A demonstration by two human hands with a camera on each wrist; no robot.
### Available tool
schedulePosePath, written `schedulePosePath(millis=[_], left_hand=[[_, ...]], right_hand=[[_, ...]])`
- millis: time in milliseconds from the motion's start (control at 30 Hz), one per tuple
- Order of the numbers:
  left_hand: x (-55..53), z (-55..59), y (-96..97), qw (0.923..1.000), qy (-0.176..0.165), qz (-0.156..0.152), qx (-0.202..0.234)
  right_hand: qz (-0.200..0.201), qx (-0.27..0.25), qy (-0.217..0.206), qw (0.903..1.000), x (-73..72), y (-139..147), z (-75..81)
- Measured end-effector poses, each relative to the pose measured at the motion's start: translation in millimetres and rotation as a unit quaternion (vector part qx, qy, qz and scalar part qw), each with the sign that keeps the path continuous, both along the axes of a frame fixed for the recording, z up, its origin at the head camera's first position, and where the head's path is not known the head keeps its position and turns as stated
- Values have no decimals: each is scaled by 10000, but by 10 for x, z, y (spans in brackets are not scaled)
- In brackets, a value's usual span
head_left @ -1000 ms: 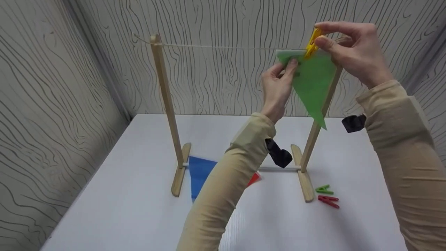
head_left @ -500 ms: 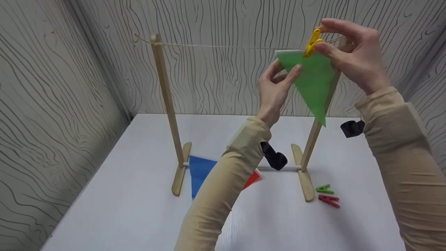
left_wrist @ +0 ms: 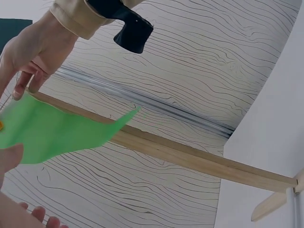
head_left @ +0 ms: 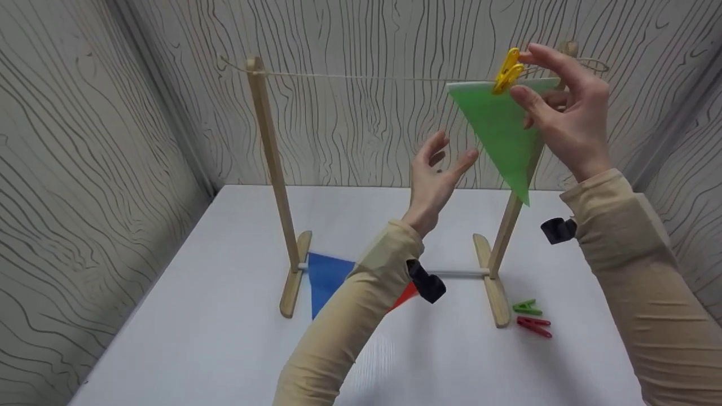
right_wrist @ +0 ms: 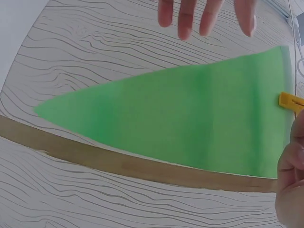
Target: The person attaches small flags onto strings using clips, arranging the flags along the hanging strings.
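A green triangular pennant (head_left: 499,127) hangs point down from the string (head_left: 361,76). A yellow clothespin (head_left: 507,72) clips its white top edge to the line. Beside the clothespin is my right hand (head_left: 575,113), index finger and thumb spread apart, the index fingertip close to the clip's upper end; I cannot tell if it touches. My left hand (head_left: 431,180) is held in the air left of the pennant, fingers apart and holding nothing. The right wrist view shows the pennant (right_wrist: 190,118) spread out, with left fingers (right_wrist: 185,23) away from it.
Two wooden posts (head_left: 271,163) on feet carry the string, joined low by a white rod (head_left: 457,273). On the white table (head_left: 197,338) lie a blue pennant (head_left: 327,282), a red one (head_left: 403,296) partly behind the left sleeve, a green clothespin (head_left: 527,307) and a red clothespin (head_left: 533,326).
My left hand has let go of the pennant and moved down and left. The right fingers have spread off the yellow clothespin, which stays on the string with the pennant.
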State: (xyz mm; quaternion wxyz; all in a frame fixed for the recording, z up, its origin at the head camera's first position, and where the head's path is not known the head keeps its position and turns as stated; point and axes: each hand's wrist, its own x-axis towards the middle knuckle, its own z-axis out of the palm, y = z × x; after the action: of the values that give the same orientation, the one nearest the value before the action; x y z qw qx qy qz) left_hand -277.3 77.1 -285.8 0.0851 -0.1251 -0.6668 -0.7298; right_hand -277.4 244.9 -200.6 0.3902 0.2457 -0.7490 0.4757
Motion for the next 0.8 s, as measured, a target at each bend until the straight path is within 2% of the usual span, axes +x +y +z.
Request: schedulePosePath(millis=[200,333,467,667,800], left_hand=[[79,-275,-107,9990,-74,-11,-447],[137,-550,-233,9974,-240,-140,-664],[124,-854,-380,9953,-484,-135,-829],[92,-1277,-562,9882,-665,142,-1369],[93,-1523,-656,9761,-546,480,-2047]], right_hand=[[-47,-84,234,9997,32,-11,-132],[103,-639,181,9977,63,-44,-228],[196,-1036,312,9939,97,-52,-367],[350,-1278,462,9901,162,-1,-669],[544,-1356,499,9880,221,40,-929]])
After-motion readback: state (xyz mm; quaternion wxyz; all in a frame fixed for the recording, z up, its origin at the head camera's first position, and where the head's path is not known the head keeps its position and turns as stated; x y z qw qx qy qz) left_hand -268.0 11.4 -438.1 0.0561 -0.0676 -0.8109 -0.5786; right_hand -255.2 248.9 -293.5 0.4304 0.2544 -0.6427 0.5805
